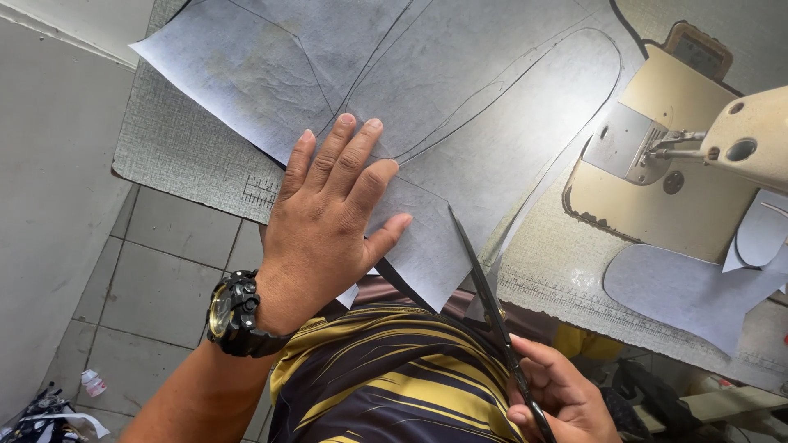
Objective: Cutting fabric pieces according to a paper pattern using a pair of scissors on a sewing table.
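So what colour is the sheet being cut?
Pale grey sheet, with thin dark drawn outlines; head view.

A small pale bottle (92, 383) with a red patch lies on the grey tiled floor (164, 279), far left of the sewing machine (751, 139).

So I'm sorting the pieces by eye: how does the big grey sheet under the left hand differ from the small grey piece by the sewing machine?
The big grey sheet is uncut, carries drawn outlines, and is pinned flat by the left hand, with scissors at its edge. The small grey piece is already cut to a rounded shape and lies untouched. Both look like the same grey material.
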